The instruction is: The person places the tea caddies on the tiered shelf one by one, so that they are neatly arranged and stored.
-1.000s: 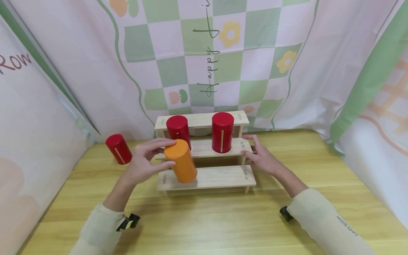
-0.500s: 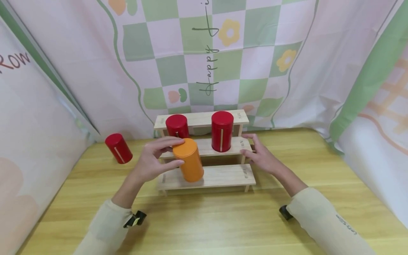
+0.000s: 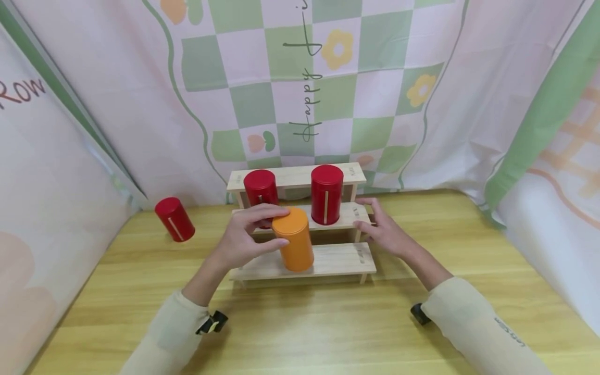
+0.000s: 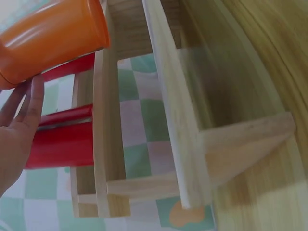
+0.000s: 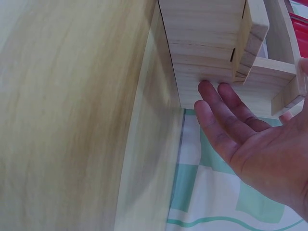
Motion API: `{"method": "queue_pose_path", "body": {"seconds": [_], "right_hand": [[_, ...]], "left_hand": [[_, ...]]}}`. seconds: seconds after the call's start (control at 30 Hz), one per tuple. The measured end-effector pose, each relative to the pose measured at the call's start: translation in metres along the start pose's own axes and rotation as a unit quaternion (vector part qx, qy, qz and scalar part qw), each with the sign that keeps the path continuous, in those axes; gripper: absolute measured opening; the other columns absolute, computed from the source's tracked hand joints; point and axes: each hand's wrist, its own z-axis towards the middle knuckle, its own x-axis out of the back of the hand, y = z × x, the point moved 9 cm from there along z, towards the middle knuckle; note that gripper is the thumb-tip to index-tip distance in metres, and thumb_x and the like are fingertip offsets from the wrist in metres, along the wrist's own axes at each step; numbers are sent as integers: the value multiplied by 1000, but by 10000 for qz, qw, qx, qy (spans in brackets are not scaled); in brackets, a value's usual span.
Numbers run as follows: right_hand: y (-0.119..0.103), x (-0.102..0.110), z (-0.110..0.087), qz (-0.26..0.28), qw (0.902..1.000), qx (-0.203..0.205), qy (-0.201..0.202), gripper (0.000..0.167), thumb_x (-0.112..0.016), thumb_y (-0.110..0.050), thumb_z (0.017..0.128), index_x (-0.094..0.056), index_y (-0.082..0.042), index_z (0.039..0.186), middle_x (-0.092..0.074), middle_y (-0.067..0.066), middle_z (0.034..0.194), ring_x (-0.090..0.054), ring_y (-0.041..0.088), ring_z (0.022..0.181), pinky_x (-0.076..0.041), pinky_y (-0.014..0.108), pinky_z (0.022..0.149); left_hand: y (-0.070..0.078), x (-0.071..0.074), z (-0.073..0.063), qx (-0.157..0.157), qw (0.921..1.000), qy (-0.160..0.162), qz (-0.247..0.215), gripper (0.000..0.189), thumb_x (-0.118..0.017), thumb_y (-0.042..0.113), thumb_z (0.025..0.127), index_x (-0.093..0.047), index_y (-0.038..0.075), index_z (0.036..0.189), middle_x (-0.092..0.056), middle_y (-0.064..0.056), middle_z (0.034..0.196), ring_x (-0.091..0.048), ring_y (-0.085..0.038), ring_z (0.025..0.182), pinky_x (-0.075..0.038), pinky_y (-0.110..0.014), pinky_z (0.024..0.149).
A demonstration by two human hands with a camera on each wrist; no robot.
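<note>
My left hand [image 3: 246,237] grips an orange canister [image 3: 297,242] near its lid, with fingers behind and thumb in front. In the left wrist view, a gap shows between the canister's base and the lowest board of the three-step wooden rack [image 4: 185,125]. Two red canisters [image 3: 326,195] stand on the middle step, and the left one is partly hidden behind my left hand. At the rack's right end, my right hand [image 3: 386,232] holds the middle step between thumb and index finger. Its other fingers [image 5: 224,115] reach along the side panel in the right wrist view.
Another red canister [image 3: 175,219] stands on the wooden table [image 3: 319,323], left of the rack. Behind the rack hangs a checked curtain [image 3: 290,104], with more cloth at both sides. The rack's top step [image 3: 295,176] runs along the back.
My left hand has carried the orange canister rightward over the lowest step, from its left part toward the middle. The right hand and the red canisters have stayed in place.
</note>
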Motion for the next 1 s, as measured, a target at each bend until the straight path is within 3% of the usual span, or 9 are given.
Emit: {"method": "queue_pose_path", "body": {"seconds": [0.3,0.7,1.0], "right_hand": [[-1,0,0,-45,10000,13,18,63,-57,-22,104,-24,-8,156,-50,33,136,-60,35,105,-58,48,76],[-2,0,0,-89,10000,-24,25,64,-56,-22,104,-23,-7,157,-53,32,132,-59,32,100,-57,45,74],[-2,-1,-1,-100,9999,-63,19,64,-56,-23,104,-23,-8,157,-49,32,141,-59,35,105,-57,47,77]], "left_hand": [[-6,-11,6,365,9993,-46,88,49,-83,-4,82,-69,-2,129,-69,-16,127,-69,-24,104,-61,-34,88],[-17,-32,13,506,9985,-170,90,53,-85,0,82,-68,2,133,-68,-12,134,-66,-23,118,-61,-42,90],[-22,-50,17,606,9974,-299,262,53,-86,7,83,-70,6,134,-70,-7,133,-61,-21,126,-58,-35,96]]}}
